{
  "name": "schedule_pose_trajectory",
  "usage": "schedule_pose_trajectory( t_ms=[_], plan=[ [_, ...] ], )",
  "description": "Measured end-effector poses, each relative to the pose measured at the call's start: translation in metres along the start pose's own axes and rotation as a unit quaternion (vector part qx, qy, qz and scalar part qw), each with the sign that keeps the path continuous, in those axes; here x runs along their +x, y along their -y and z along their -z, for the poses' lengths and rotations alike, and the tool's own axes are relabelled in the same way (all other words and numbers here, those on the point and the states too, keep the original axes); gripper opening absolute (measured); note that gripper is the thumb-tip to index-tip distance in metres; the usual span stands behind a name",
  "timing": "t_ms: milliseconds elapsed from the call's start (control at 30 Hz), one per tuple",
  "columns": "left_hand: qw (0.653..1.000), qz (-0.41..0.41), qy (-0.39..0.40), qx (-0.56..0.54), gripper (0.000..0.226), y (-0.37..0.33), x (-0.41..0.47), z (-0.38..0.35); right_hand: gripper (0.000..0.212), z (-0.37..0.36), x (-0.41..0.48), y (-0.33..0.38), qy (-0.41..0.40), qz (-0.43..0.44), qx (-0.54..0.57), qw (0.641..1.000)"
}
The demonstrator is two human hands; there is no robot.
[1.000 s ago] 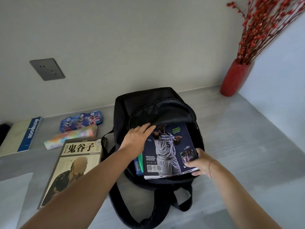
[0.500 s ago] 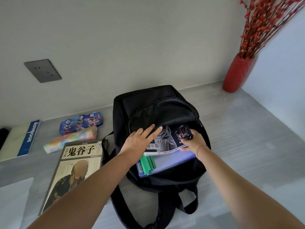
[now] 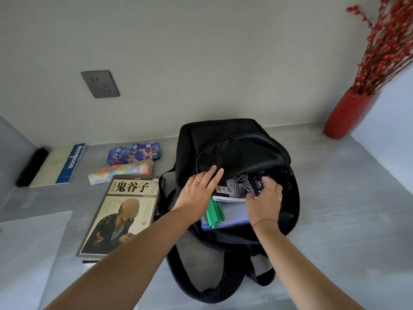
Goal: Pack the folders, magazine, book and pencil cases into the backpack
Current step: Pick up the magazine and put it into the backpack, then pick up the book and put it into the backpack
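The black backpack (image 3: 237, 139) lies open on the grey desk. A basketball magazine (image 3: 237, 189) sits most of the way inside its mouth, above a pale blue folder (image 3: 234, 214) with green spine bars (image 3: 215, 212). My right hand (image 3: 264, 198) grips the magazine's near right corner. Flat and with fingers apart, my left hand (image 3: 199, 193) rests on the bag's upper flap at the opening. A large book (image 3: 121, 214) with a bearded figure on its cover lies left of the bag. Behind it are a rainbow pencil case (image 3: 121, 173) and a blue cartoon pencil case (image 3: 134, 153).
A notebook (image 3: 58, 165) with a blue spine and a black bar (image 3: 31, 167) lie at the far left by the wall. A red vase (image 3: 346, 113) with red berry branches stands in the back right corner. A wall socket (image 3: 100, 83) is above the desk.
The magazine has slid deeper into the backpack, uncovering the blue folder and green bars beneath. My right hand followed it forward; my left hand stayed on the flap.
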State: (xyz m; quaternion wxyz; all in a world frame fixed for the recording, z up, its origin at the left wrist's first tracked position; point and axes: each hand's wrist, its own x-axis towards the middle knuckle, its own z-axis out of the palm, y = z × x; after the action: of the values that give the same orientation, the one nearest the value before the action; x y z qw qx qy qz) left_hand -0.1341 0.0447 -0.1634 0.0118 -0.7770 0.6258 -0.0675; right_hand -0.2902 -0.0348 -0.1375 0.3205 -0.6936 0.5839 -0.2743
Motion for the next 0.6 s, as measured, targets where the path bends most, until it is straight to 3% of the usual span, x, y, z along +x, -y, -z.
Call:
schedule_pose_trajectory(
  t_ms=[67, 200, 300, 500, 600],
  plan=[
    [0.999, 0.036, 0.001, -0.012, 0.093, 0.002, -0.018, 0.003, 0.038, -0.006, -0.023, 0.022, 0.035, 0.059, 0.046, 0.997],
    [0.985, 0.159, 0.006, -0.068, 0.08, 0.026, -0.067, 0.014, 0.034, -0.037, -0.068, 0.061, 0.265, 0.079, 0.106, 0.955],
    [0.964, 0.236, 0.007, -0.119, 0.072, 0.055, -0.111, 0.015, 0.035, -0.066, -0.102, 0.078, 0.375, 0.072, 0.099, 0.919],
    [0.896, 0.396, 0.029, -0.2, 0.063, 0.122, -0.169, 0.005, 0.044, -0.127, -0.136, 0.1, 0.461, 0.042, 0.04, 0.886],
    [0.871, 0.431, 0.037, -0.232, 0.057, 0.156, -0.181, -0.007, 0.04, -0.158, -0.14, 0.105, 0.455, 0.013, 0.003, 0.89]
  ],
)
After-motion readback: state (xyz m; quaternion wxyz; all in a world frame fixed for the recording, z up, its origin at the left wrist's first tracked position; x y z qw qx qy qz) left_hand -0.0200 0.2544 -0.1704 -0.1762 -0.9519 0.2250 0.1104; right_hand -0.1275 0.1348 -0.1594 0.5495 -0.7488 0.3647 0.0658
